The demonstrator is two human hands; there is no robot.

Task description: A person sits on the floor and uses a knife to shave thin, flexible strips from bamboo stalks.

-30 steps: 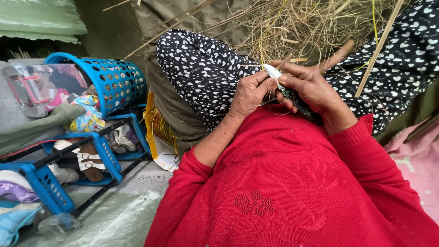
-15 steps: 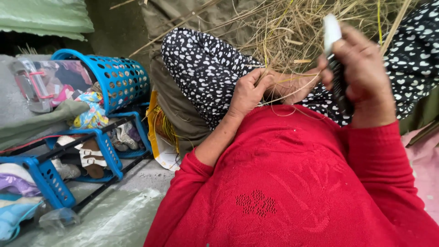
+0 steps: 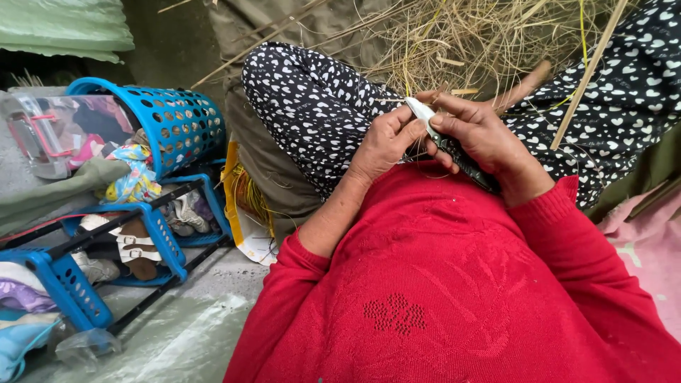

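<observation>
In the head view, the right hand (image 3: 489, 142) is closed around a small knife (image 3: 443, 142), its pale blade tip touching the left hand (image 3: 383, 142), whose fingers pinch a thin dry straw (image 3: 390, 100) above the lap, before the straw pile (image 3: 482, 35).

Folding knife (image 3: 443, 138): pale blade, dark handle, held diagonally in upper centre of frame, blade tip toward upper left, handle running toward lower right, above red sweater.
</observation>
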